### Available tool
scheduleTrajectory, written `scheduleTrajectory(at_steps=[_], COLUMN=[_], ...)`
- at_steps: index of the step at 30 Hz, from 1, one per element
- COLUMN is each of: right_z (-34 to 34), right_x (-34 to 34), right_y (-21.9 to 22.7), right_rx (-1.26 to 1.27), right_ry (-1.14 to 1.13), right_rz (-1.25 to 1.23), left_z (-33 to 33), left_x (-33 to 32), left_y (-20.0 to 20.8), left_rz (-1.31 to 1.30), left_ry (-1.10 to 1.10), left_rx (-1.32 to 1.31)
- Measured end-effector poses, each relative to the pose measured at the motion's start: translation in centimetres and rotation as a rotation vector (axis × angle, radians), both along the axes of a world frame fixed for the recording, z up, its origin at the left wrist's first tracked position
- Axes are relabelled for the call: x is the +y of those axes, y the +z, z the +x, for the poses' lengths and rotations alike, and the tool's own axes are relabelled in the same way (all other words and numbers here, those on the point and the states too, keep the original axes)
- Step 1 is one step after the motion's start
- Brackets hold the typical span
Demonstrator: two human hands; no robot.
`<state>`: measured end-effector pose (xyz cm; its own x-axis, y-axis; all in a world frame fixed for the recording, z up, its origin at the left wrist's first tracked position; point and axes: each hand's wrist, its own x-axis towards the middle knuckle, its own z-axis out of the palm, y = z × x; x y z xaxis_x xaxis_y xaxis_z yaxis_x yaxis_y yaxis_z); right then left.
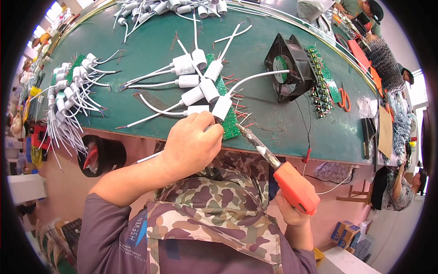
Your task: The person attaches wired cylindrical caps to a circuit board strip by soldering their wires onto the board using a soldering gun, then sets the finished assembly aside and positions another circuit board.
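Note:
My left hand [194, 139] is closed in a pinch at the near end of a green circuit board [231, 129]. A white cable [149, 158] comes out from under its wrist; the end between the fingers is hidden. In my right hand [292, 212] is a soldering iron [294, 185] with an orange handle, its tip at the board's right edge beside thin red wires. White cylindrical housings [221, 108] with cables lie over and left of the board. One cable arches right toward a black fan [287, 68].
More white housings [75, 82] hang over the left edge, above a black bucket [102, 155]. Another pile [169, 7] lies at the back. Right of the fan are populated circuit boards [319, 82] and orange-handled scissors [344, 100]. Other people sit at the far right.

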<state>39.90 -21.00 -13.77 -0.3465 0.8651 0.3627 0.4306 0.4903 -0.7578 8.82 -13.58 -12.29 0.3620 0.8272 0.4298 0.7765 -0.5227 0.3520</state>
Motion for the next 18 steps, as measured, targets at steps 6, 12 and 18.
scheduleTrajectory(at_steps=[6, 12, 18], right_z=[0.6, 0.0, 0.9], right_x=[0.5, 0.0, -0.7], right_y=[0.0, 0.9, 0.9], right_rx=[-0.038, 0.233, 0.385], right_ry=[0.011, -0.148, -0.149], right_rz=[0.101, -0.138, -0.151], left_z=[-0.3, -1.7, -2.5], left_x=[-0.4, 2.1, 7.2], left_y=[1.2, 4.4, 3.1], left_rz=[-0.088, 0.135, 0.073], left_ry=[-0.017, -0.185, -0.300], left_rx=[0.018, 0.076, 0.376])
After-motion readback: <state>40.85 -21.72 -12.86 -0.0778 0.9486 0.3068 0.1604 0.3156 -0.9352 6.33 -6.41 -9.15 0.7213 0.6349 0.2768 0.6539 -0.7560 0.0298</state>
